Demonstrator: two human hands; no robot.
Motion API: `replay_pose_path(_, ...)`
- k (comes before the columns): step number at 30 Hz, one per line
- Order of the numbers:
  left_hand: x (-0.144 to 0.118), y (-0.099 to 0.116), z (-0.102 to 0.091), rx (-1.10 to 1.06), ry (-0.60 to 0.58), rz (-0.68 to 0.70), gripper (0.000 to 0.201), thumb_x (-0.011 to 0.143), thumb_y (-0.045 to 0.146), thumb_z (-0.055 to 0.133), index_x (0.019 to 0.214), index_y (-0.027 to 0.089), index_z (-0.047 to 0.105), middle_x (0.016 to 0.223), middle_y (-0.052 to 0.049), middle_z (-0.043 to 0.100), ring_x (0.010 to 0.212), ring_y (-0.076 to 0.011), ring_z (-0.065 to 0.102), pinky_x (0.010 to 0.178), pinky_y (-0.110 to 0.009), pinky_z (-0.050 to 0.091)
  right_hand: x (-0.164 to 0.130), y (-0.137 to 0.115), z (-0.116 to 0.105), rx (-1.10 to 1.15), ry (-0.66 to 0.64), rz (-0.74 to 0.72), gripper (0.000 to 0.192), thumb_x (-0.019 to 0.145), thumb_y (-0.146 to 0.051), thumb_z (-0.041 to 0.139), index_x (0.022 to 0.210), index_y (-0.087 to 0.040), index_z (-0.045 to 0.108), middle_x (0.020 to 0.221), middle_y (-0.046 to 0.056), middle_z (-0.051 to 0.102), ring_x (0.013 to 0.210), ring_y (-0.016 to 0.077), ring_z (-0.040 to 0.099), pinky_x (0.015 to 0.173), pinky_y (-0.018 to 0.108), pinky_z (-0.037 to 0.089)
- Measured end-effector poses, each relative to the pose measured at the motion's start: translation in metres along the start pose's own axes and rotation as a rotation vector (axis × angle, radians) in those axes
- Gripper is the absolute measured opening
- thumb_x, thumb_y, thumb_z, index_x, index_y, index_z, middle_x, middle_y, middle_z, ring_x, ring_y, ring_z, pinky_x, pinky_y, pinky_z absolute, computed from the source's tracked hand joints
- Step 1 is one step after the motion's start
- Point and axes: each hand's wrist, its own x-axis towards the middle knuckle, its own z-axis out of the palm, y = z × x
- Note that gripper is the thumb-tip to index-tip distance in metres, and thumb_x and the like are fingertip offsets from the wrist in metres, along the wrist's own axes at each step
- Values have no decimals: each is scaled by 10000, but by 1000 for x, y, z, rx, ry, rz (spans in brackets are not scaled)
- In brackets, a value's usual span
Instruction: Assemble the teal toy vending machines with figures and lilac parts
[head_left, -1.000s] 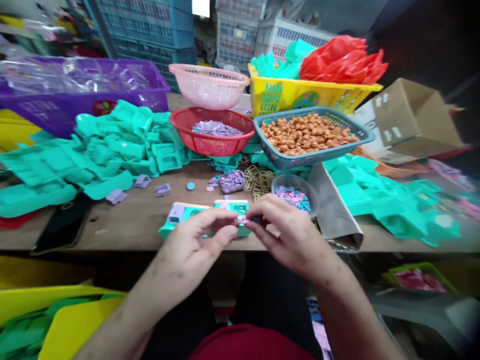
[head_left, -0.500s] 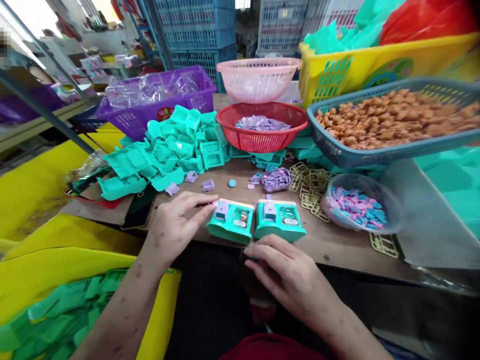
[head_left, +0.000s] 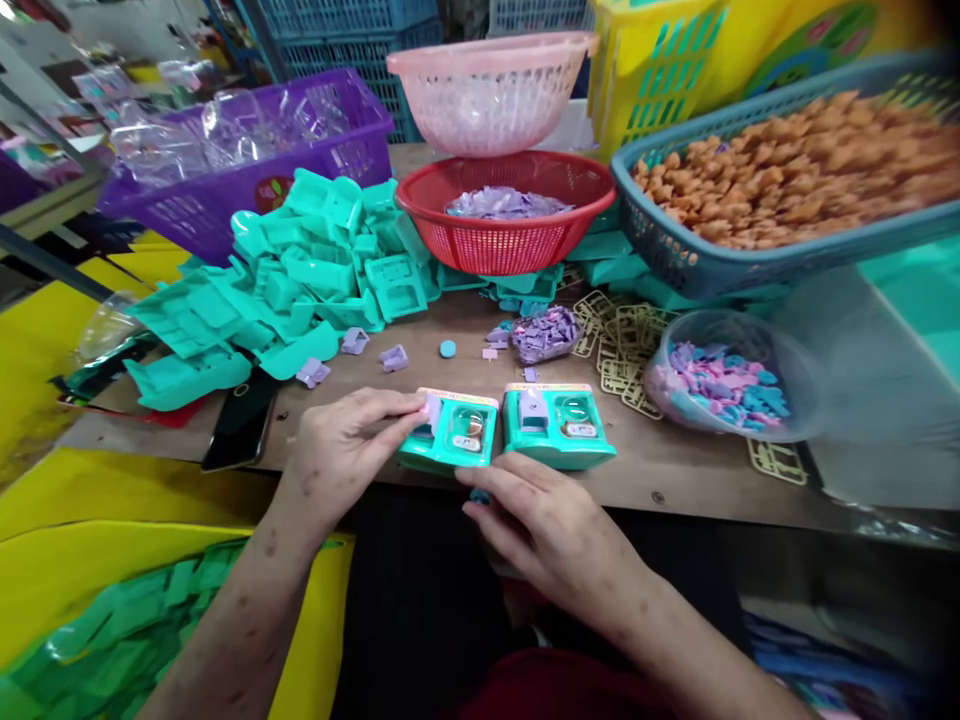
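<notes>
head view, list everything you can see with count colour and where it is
toy units: two, teal, front table edge
loose shells: heap, teal, table left
red basket: one, lilac pieces inside, centre back
pink basket: one, behind it
purple basket: one, clear parts, back left
blue basket: one, orange pieces, right
clear bowl: one, pink and blue bits
phone: one, black, left
left hand: on the left toy unit
right hand: below the table edge

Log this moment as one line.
left hand: touching left teal toy | right hand: at table edge | right teal toy: untouched
</notes>
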Motion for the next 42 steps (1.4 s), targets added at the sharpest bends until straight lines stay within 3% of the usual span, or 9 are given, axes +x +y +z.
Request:
replay_pose_path(3, 2, 4, 0, 12, 4, -53, 136, 992, 351, 849, 1116, 306, 882, 1181, 16, 871, 1089, -209, 825, 1043, -325, 641, 1, 1, 3, -25, 59, -20, 390, 1103, -212, 663, 1477, -104, 664, 1098, 109, 789, 984, 244, 790, 907, 392, 708)
replay_pose_path(11, 8, 16, 5, -26, 81, -257, 127, 919, 369, 913, 1017, 289, 897, 1079, 24, 887, 973, -226, 835, 859, -321, 705, 3, 3, 8, -72, 89, -41, 329, 1119, -228, 636, 1361, -31, 738, 1067, 144, 815, 984, 252, 816, 938, 391, 727)
replay_pose_path(18, 5, 19, 16, 24, 154, -220, 126, 907, 331, 930, 1014, 283, 884, 1035, 22, 884, 967, -247, 840, 889, -404, 727, 1, 4, 9, -17, 103, -26, 303, 1121, -200, 618, 1372, -83, 741, 1194, 153, 829, 1207, 257, 797, 1128, 406, 670)
replay_pose_path(21, 2, 22, 15, 85, 142, -164, 118, 937, 323, 904, 1040, 275, 870, 1073, 19, 878, 1014, -243, 832, 948, -417, 714, 1, 4, 9, -6, 91, -17, 297, 1114, -195, 627, 1354, -60, 741, 1199, 160, 825, 1187, 264, 800, 1115, 410, 673)
replay_pose_path(25, 5, 24, 0, 264, -1, 8, 108, 999, 303, 847, 1107, 313, 852, 1137, 25, 859, 1070, -238, 811, 1059, -454, 667, 1, 5, 11, -8, 107, -9, 275, 1101, -194, 649, 1325, -63, 739, 1163, 136, 825, 1103, 250, 807, 1026, 379, 692)
replay_pose_path(29, 14, 24, -17, 449, -207, 232, 209, 1032, 237, 795, 1222, 322, 823, 1240, 23, 848, 1139, -229, 802, 1085, -402, 647, 2, 5, 11, -23, 118, 4, 222, 1091, -208, 679, 1273, -104, 750, 1133, 115, 828, 1088, 233, 807, 1000, 348, 687)
replay_pose_path(32, 15, 23, -21, 509, -268, 326, 284, 1031, 191, 781, 1289, 310, 802, 1308, 3, 833, 1187, -228, 796, 1099, -374, 639, 4, 5, 12, -40, 124, -6, 201, 1090, -218, 678, 1231, -105, 764, 1128, 128, 834, 1073, 241, 808, 979, 360, 694)
replay_pose_path(37, -1, 20, -16, 432, -204, 276, 377, 1041, 162, 748, 1379, 325, 783, 1384, -15, 810, 1223, -240, 789, 1135, -410, 627, 5, 6, 16, -28, 176, -41, 210, 1089, -203, 669, 1227, -98, 787, 1121, 141, 843, 1083, 257, 816, 1003, 376, 699)
replay_pose_path(42, -12, 22, -9, 354, -165, 122, 340, 1107, 252, 659, 1421, 313, 775, 1473, -36, 770, 1347, -274, 743, 1215, -484, 587, 4, 7, 17, 34, 151, -20, 258, 1098, -212, 664, 1299, -100, 782, 1159, 158, 842, 1136, 272, 812, 1054, 422, 692)
